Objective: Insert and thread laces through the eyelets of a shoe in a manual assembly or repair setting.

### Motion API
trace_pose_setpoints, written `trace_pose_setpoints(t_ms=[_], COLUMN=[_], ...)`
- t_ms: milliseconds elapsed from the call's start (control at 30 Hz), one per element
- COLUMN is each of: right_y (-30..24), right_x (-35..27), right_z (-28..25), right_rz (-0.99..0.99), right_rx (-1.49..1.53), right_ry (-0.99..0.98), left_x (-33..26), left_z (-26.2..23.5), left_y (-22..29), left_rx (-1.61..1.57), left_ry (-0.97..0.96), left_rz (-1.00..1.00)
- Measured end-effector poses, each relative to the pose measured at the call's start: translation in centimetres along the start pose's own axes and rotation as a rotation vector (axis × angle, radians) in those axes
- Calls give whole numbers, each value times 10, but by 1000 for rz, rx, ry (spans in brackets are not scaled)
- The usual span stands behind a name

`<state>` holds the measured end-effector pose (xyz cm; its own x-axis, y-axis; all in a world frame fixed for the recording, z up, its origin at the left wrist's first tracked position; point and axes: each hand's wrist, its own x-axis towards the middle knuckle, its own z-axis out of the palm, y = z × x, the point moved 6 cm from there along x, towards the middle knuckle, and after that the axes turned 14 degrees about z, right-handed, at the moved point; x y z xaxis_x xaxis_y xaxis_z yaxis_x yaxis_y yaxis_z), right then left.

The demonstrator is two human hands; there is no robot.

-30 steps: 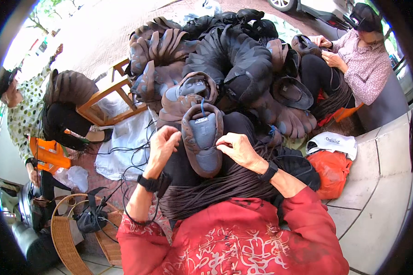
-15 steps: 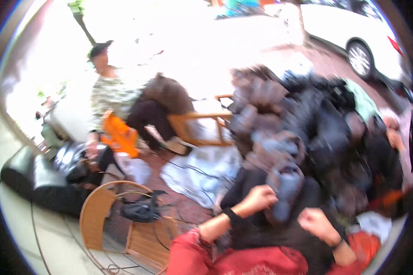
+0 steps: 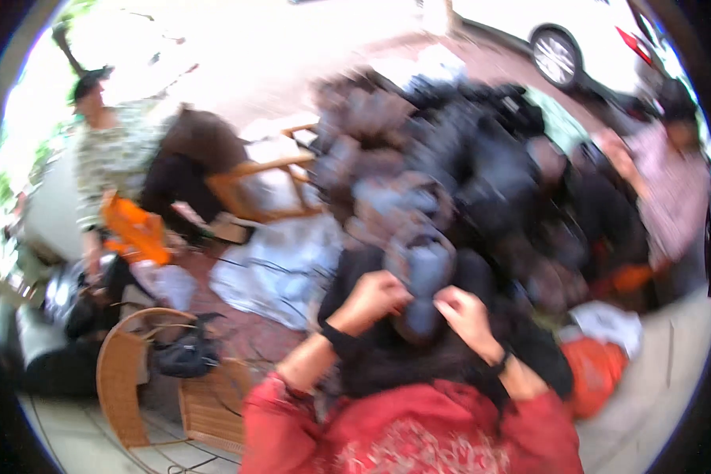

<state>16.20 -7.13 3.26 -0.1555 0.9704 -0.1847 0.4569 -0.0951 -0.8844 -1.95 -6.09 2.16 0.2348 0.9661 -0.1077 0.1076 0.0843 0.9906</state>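
A long shoe-shaped thing, brown at the rim and blue-grey inside, rests on my dark-clothed lap, blurred by motion. At its left edge is my left hand, fingers pinched together. My right hand is at its right edge, thumb and fingertips drawn together. Anything small between the fingers of either hand is too blurred to make out. Beyond my knees rises a large pile of similar brown, blue-grey and black things.
On the left stand a wicker chair with a dark bag and a person holding something orange. A white sheet covers part of the ground. Another person sits right of the pile. An orange bag lies beside me; a white car stands behind.
My view has swung right, so the scene sits further left. My right hand has come from beside the shoe-shaped thing to its edge, nearer my left hand. The person on the right now shows more.
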Motion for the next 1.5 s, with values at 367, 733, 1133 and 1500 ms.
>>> trace_pose_setpoints(t_ms=[367, 733, 1133, 1500], right_y=[25, 10, 7, 4], right_x=[3, 5, 6, 9], right_z=[-8, -3, -1, -1], right_rz=[53, -73, -73, -114], right_rx=[99, -2, 2, -94], right_ry=[72, 99, 100, 107], left_x=[10, 9, 10, 12], left_z=[21, 15, 16, 16], left_y=[-27, -26, -28, -31], left_rx=[-131, -124, -117, -72], left_ry=[9, 32, 66, 46], left_rz=[21, 32, 42, 39])
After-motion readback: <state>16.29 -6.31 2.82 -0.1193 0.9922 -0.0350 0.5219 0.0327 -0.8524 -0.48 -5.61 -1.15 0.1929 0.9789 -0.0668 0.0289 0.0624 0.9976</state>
